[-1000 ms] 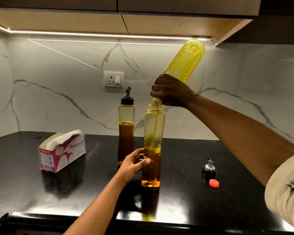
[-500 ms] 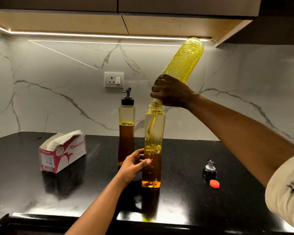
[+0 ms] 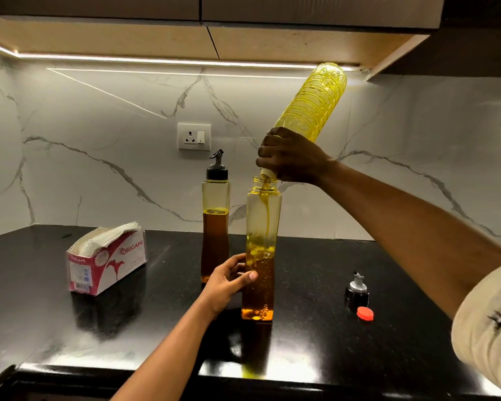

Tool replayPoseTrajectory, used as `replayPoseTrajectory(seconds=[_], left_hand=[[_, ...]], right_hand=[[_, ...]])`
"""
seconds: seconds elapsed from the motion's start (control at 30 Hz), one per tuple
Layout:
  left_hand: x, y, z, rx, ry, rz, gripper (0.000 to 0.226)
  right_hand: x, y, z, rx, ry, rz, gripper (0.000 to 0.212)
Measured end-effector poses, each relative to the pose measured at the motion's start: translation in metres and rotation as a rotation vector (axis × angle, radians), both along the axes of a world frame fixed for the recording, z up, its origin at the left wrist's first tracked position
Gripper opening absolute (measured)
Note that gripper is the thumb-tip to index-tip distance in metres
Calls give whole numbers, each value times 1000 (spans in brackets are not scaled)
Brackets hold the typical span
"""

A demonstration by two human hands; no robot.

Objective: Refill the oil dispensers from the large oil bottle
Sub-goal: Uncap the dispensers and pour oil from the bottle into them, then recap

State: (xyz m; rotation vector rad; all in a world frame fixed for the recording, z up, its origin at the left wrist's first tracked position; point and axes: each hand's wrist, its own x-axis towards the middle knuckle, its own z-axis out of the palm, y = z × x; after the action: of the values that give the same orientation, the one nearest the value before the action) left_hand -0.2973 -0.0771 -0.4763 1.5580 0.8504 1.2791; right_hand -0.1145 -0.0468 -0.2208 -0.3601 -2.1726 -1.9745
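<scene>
A tissue box (image 3: pixel 107 261) lies at the left of the black counter (image 3: pixel 41 328), white tissues showing at its top. A wall socket (image 3: pixel 193 136) sits on the marble wall behind. Next stands a capped dispenser (image 3: pixel 215 227), upright near the wall, with dark oil in roughly its lower half.

The bare left forearm reaches up from the bottom edge. The left hand (image 3: pixel 229 280) grips the lower part of the open dispenser (image 3: pixel 261 250) from its left side, thumb across the front face and fingers curled round behind. This dispenser stands upright on the counter, just in front and to the right of the capped one. It is about half full, amber below and frothy yellow above, and a thin stream of oil falls through its open neck.

Above it, the right hand (image 3: pixel 289 156) is wrapped round the neck of the large oil bottle (image 3: pixel 315 102), knuckles toward the camera. The bottle is tipped mouth-down at the dispenser's rim, its base raised to the right. The right arm stretches in from the lower right, a pale sleeve (image 3: pixel 486 328) at its upper part.

Under that arm, well apart from the dispensers, a loose pourer top (image 3: pixel 357 292) stands with a red cap (image 3: pixel 365 314) just beside it.
</scene>
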Motion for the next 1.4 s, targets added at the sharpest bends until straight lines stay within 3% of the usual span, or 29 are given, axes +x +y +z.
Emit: replayPoseTrajectory(seconds=[0.23,0.53,0.87,1.0,1.27,1.4], left_hand=[[-1,0,0,-11,-1,-10,92],[1,-1,0,-10,-12,-5,71],[-1,0,-1,-15,8,-3,91],[0,0,-1,-4,1,-10,76],[-1,1,-2,-8,14,-3,96],[-1,2,-2,-5,19,1,91]], right_hand=[[0,1,0,28,-5,27,7],[0,-1,-1,37,7,37,6],[0,-2,0,13,6,16,9],[0,-2,-1,12,9,-4,11],[0,-1,-1,12,-9,-6,14],[1,0,-2,5,2,22,21]])
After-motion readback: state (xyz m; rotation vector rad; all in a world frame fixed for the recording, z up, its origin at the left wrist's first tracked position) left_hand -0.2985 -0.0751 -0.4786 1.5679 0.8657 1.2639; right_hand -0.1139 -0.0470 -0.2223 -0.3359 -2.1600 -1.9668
